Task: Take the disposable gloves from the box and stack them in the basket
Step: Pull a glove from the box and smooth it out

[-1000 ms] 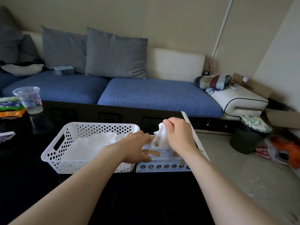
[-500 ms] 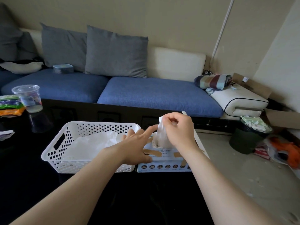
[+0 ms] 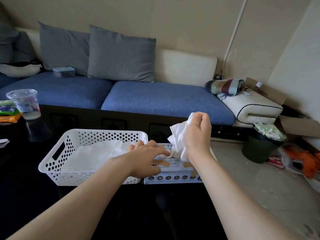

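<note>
On the dark counter (image 3: pixel 164 213), the left hand (image 3: pixel 147 158) presses flat-fingered on the box (image 3: pixel 173 178). The right hand (image 3: pixel 197 135) has a pinching grip on a glove (image 3: pixel 178 135), its lower end at the opening. The basket (image 3: pixel 52 163) on the left already holds a layer of stacked gloves (image 3: pixel 97 153); this one is yet to go in.

From where I stand, the flat white-and-blue cardboard glove box (image 3: pixel 174 168) bears large Chinese characters along its top edge, partly hidden, and I can't tell them apart with certainty. Below them run lines of small print too fine to read. Along its front face sits a row of round dark icons (image 3: pixel 168 178) with tiny captions. The printed label on the clear plastic cup (image 3: pixel 26 104) and the white sticker (image 3: pixel 258 84) on the brown cardboard carton (image 3: pixel 270 92) by the wall are likewise too small to make out.
</note>
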`<state>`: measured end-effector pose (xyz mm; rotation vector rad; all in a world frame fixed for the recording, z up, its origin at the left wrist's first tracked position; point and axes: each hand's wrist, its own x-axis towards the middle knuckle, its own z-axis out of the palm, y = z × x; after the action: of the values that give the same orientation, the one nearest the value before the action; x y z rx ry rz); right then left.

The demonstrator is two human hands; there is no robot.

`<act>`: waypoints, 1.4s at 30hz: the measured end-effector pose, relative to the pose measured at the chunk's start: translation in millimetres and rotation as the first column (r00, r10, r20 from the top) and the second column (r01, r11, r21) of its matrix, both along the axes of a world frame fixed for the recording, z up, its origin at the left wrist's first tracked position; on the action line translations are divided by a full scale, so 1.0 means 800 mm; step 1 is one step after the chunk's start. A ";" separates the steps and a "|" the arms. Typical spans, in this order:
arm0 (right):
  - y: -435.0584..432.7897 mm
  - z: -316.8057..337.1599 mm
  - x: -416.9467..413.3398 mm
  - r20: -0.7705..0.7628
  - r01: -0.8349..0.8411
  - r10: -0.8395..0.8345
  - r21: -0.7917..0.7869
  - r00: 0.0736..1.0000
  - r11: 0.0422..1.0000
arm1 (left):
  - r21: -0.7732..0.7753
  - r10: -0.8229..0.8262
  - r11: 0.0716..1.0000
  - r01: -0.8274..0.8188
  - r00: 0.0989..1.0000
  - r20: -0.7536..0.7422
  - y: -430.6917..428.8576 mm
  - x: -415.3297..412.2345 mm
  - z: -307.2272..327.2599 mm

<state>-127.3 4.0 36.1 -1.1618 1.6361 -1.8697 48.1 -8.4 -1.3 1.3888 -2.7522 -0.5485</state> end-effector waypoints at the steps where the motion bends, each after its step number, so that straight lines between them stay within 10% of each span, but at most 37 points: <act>1: -0.001 0.000 -0.001 -0.013 0.017 -0.018 -0.019 1.000 1.000 | 0.011 0.000 1.000 0.000 1.000 -0.004 0.001 0.001 0.001; 11: 0.003 0.012 -0.002 0.014 0.078 -0.078 -0.021 0.997 0.997 | -0.130 0.115 0.982 -0.134 0.982 -0.150 0.007 -0.006 0.015; 18: 0.006 0.008 0.022 0.025 -0.126 0.124 0.216 0.992 0.968 | 0.181 0.211 0.977 -0.110 0.589 -0.780 0.007 0.001 0.038; 31: 0.010 0.011 0.032 0.217 -0.422 0.363 0.402 0.906 0.813 | 0.348 0.454 0.875 -0.337 0.319 -0.832 -0.007 0.030 0.045; 42: 0.020 0.007 0.025 0.004 -0.419 0.478 0.490 0.878 0.765 | 0.642 0.696 0.718 -0.268 0.253 -0.672 -0.006 0.034 0.047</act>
<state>-107.4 20.4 41.5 -1.3103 1.5723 -1.0318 75.7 -13.6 36.0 1.3114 -1.2333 -1.3587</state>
